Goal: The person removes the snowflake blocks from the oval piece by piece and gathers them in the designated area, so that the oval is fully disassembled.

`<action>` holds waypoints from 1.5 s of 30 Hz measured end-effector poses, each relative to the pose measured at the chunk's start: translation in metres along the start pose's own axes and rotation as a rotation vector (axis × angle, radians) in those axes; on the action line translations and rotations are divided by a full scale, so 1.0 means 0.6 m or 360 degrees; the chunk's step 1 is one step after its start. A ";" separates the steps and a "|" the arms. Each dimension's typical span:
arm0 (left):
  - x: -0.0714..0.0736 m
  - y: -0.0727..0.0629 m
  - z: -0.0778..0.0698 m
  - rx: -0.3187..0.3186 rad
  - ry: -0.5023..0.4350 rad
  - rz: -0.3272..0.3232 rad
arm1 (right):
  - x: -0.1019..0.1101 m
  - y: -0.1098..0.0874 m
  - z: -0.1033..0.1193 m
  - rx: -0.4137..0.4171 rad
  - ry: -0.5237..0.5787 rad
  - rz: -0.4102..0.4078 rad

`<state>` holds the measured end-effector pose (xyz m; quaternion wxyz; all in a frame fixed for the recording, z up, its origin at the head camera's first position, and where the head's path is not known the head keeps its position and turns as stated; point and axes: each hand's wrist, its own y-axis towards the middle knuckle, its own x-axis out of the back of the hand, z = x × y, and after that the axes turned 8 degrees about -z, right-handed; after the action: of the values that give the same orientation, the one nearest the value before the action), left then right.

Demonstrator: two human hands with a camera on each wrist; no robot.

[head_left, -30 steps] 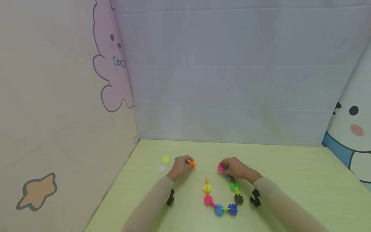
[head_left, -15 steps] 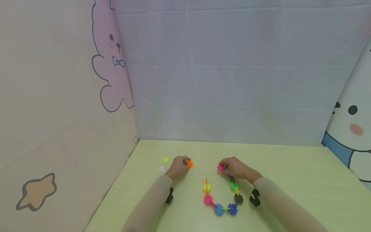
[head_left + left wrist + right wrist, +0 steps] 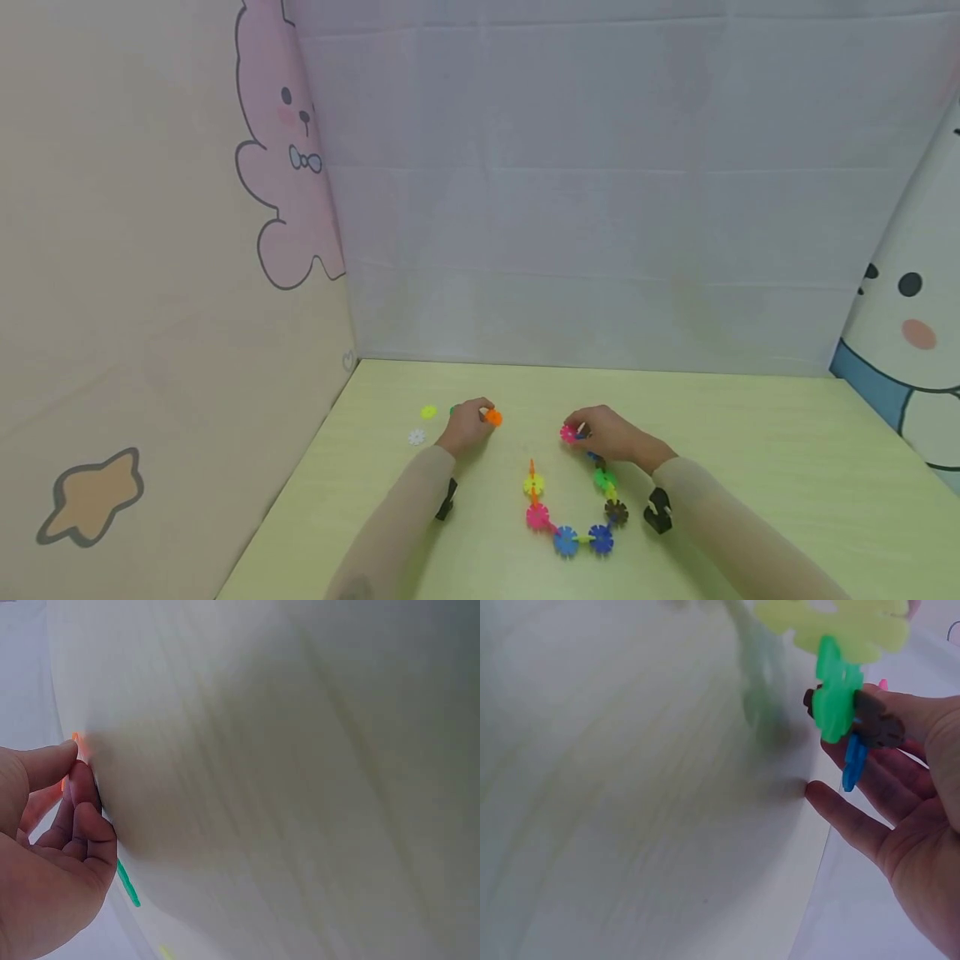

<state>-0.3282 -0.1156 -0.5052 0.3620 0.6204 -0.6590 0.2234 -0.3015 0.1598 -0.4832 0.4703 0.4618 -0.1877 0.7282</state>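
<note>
An orange notched plastic disc (image 3: 493, 417) is pinched between the thumb and fingers of my left hand (image 3: 466, 427), just above the table. My right hand (image 3: 611, 434) pinches a pink notched disc (image 3: 568, 433) at one end of a chain of interlocked discs. From there the chain curves toward me in a U, through a green disc (image 3: 603, 479), a brown disc (image 3: 617, 512), a dark blue disc (image 3: 601, 539), a light blue disc (image 3: 566, 542) and another pink disc (image 3: 537, 517). A yellow disc (image 3: 533, 485) and an upright orange disc stand at its free left end.
Beyond my left hand lie a loose yellow disc (image 3: 428, 412) and a white disc (image 3: 416, 437); a green disc (image 3: 128, 883) is partly hidden by that hand. The pale table (image 3: 720, 433) meets a white cloth backdrop behind and a printed wall on the left.
My left hand, holding the orange disc, has shifted slightly and turned the disc between its fingers. My right hand and the chain have stayed nearly in place.
</note>
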 end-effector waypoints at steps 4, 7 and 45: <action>0.001 0.000 -0.003 0.0014 0.0011 0.0009 | -0.002 0.003 -0.002 -0.0002 -0.0002 -0.0003; 0.004 -0.002 -0.005 -0.0002 0.0004 0.0000 | -0.002 0.005 -0.001 -0.0017 0.0001 0.0001; -0.036 -0.025 -0.076 0.0044 -0.0499 0.0366 | 0.003 0.012 0.013 0.0000 0.0055 0.0046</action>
<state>-0.3047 -0.0695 -0.4945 0.2185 0.5730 -0.7707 0.1730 -0.3041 0.1517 -0.4768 0.4628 0.4464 -0.1863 0.7429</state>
